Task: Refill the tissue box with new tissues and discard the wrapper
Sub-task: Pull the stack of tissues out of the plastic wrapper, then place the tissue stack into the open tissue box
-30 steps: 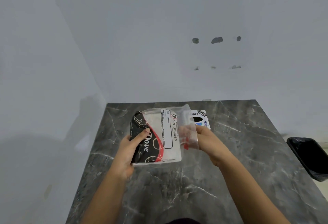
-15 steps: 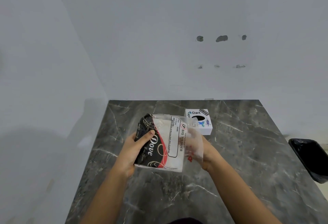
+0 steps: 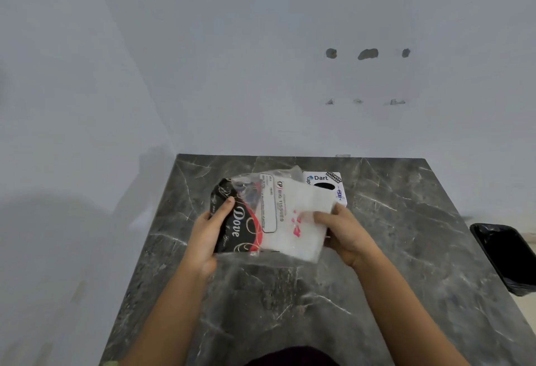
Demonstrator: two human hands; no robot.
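Note:
Above the middle of the dark marble table [image 3: 290,307] I hold a tissue pack. My left hand [image 3: 207,235] grips the black and red end of its plastic wrapper [image 3: 235,217]. My right hand [image 3: 345,235] grips the white tissue stack [image 3: 301,220], which sticks out of the wrapper's clear open end to the right. The white tissue box [image 3: 333,184], with a dark oval slot on top, stands on the table just behind the stack and is partly hidden by it.
A black bin [image 3: 507,258] lined with a dark bag stands on the floor off the table's right edge. Pale walls close in behind and to the left of the table.
The tissue stack has slid out to the right from the wrapper, pulled by my right hand. My left hand has kept hold of the wrapper's black end.

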